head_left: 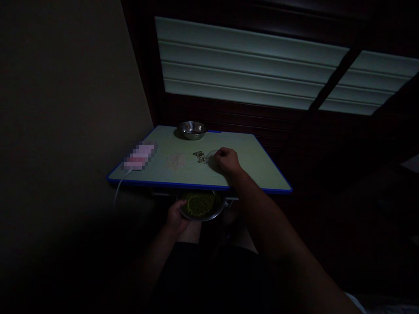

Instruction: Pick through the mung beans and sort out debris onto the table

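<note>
My left hand [178,216] grips the rim of a metal bowl [211,216], its thumb over the inner side. Small green beans [199,204] that look like mung beans fill much of the bowl, which sits just below the table's front edge. Over the table [252,168], my right hand [227,160] is closed, fingers curled together. A faint, pale curved edge shows beside its fingertips, but I cannot make out what they hold. Just left of these fingers lies a scattered patch of dark beans [199,157]. Farther left is a patch of pale grains [176,162].
An open metal bowl [193,131] stands at the table's back edge. A blurred pink-and-white object [140,156] with a white cable [118,187] lies on the left. A wall [75,87] borders the left side; dark-framed slatted panels [245,65] stand behind. The room is dim.
</note>
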The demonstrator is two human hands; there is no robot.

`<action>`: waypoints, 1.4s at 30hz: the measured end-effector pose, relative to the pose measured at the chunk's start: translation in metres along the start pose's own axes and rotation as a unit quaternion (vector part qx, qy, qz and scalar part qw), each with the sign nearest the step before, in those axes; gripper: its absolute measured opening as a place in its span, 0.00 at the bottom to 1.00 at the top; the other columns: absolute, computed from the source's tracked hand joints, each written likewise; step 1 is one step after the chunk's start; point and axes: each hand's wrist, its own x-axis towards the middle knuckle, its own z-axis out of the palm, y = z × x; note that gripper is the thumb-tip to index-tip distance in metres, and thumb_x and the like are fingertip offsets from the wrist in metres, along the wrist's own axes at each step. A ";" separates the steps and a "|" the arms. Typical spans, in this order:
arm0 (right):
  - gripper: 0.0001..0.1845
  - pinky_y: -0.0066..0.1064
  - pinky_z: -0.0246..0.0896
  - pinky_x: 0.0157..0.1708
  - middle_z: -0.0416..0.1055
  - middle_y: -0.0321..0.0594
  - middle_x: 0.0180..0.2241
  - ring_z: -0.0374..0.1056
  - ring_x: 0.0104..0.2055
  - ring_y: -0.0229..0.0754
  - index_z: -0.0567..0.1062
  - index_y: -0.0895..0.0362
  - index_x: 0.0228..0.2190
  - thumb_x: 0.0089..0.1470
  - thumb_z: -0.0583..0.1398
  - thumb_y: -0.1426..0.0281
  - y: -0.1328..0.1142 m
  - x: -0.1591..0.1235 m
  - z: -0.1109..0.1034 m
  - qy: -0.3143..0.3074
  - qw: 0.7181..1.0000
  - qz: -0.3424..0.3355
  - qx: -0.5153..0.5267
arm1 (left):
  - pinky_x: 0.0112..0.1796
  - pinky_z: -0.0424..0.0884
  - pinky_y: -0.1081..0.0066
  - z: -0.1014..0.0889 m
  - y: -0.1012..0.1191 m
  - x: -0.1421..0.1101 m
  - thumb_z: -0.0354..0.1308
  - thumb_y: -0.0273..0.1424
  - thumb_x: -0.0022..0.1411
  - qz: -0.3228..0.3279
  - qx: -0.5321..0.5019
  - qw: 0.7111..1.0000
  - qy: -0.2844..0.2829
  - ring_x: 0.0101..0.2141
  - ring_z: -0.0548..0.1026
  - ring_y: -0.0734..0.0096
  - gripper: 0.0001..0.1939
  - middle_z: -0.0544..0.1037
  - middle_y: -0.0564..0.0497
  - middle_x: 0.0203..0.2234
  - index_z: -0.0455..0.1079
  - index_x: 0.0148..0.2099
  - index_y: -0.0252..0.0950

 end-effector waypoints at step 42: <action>0.04 0.28 0.51 0.24 0.63 0.33 0.17 0.59 0.23 0.37 0.68 0.56 0.18 0.36 0.55 0.68 0.002 0.000 -0.001 -0.007 1.000 0.026 0.007 | 0.45 0.76 0.53 0.001 0.000 0.000 0.55 0.22 0.48 0.003 -0.002 1.000 0.003 0.38 0.81 0.51 0.13 0.82 0.42 0.26 0.78 0.36 0.29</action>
